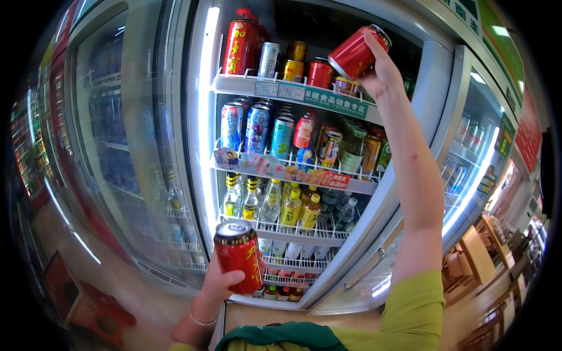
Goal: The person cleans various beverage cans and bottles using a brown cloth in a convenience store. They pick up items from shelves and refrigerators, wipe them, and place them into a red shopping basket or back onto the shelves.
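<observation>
My left hand (221,278) grips a red drink can (239,259) with yellow lettering, held upright low in front of the fridge. Raised at the top shelf, my right hand (382,70) is wrapped around a second red can (358,50), tilted over the shelf edge. Below that can stand another red can (320,73) and a short, small can (347,86). The top wire shelf (241,84) also bears tall red bottles (239,44), a silver can (269,60) and gold cans (293,70). My right hand hides part of the shelf's right end.
Lower shelves hold blue cans (257,129), a teal can (282,136), glass jars (353,149) and yellow-capped bottles (291,208). An open glass door (364,281) stands to the right. Closed fridge doors (131,109) line the left. A red stool (101,316) and wooden chairs (487,324) stand on the floor.
</observation>
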{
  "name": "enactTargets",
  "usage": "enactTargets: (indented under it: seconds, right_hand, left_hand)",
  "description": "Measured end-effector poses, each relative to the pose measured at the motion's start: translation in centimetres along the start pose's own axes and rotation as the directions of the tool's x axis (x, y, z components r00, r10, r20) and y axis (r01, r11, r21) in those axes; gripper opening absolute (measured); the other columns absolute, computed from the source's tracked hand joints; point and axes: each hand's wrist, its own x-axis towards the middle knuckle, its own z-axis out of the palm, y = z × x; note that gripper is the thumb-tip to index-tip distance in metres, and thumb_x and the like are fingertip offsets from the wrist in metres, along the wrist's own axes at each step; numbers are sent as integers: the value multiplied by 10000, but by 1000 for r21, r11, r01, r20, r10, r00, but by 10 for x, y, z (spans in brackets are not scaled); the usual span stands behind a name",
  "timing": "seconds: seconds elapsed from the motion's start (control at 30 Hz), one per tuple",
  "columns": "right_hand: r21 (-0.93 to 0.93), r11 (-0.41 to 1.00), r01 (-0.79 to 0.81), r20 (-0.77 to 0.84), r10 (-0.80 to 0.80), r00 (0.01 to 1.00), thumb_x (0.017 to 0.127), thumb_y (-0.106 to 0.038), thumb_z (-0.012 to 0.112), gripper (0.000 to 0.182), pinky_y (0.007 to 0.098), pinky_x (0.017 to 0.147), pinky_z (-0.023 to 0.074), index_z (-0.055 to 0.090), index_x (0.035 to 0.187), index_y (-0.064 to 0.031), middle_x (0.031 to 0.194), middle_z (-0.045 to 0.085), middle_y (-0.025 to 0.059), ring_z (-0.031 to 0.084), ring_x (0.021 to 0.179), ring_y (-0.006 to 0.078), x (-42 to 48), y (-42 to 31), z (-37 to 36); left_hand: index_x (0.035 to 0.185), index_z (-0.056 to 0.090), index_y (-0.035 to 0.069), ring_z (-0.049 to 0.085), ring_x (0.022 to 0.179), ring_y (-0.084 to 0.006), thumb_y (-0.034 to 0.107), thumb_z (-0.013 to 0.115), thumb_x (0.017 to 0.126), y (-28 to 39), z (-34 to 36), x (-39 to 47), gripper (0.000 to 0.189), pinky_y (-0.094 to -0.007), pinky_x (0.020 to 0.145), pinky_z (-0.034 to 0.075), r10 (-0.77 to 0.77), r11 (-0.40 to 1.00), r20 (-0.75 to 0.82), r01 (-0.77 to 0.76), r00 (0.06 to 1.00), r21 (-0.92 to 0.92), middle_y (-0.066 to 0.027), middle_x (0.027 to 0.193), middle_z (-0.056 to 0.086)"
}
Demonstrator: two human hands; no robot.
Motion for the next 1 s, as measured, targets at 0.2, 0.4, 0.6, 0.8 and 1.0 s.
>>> enactTargets:
  seconds: [0.2, 0.4, 0.6, 0.8, 1.0]
  right_hand:
    - [19, 999, -30, -260, 34, 965, 710, -208, 797, 682, 520, 951, 399, 410, 1256, -76, 1185, 560, 147, 519, 1126, 296, 123, 49, 24]
    - [-125, 986, 109, -94, -121, 988, 614, -81, 845, 593, 446, 782, 523, 522, 1100, 24, 981, 635, 158, 643, 828, 286, 224, 96, -15]
    - [-611, 791, 25, -147, -145, 978, 573, -186, 879, 775, 415, 776, 524, 453, 1155, 95, 1054, 593, 212, 627, 896, 305, 273, 117, -28]
    - [-843, 535, -59, -46, 37, 998, 664, -280, 825, 636, 415, 749, 533, 501, 1098, 52, 991, 619, 183, 641, 848, 281, 278, 127, -15]
    - [-923, 385, -5, -19, -32, 999, 695, -334, 798, 637, 402, 767, 520, 505, 1099, 61, 985, 622, 182, 636, 863, 279, 273, 129, -8]
  left_hand:
    - [1267, 355, 2, 603, 984, -270, 194, 810, 612, 7, -42, -1, 821, -401, 836, 511, 51, 999, -67, -50, 996, 11, -167, 1108, 563]
    - [1222, 397, -17, 633, 887, -290, 243, 800, 592, 0, -61, 8, 791, -417, 770, 541, 129, 982, -245, -90, 961, 164, -168, 1029, 585]
    - [1220, 393, -13, 626, 905, -297, 227, 805, 592, 1, -78, 14, 788, -430, 785, 539, 136, 985, -330, -91, 934, 148, -185, 1014, 583]
    - [1242, 348, -2, 621, 904, -289, 181, 800, 587, 1, -94, 16, 816, -418, 790, 531, 163, 980, -350, -110, 922, 166, -184, 1049, 569]
    - [1162, 434, -23, 637, 854, -276, 218, 811, 564, -7, -94, 15, 747, -412, 766, 541, 242, 955, -378, -150, 893, 257, -173, 971, 606]
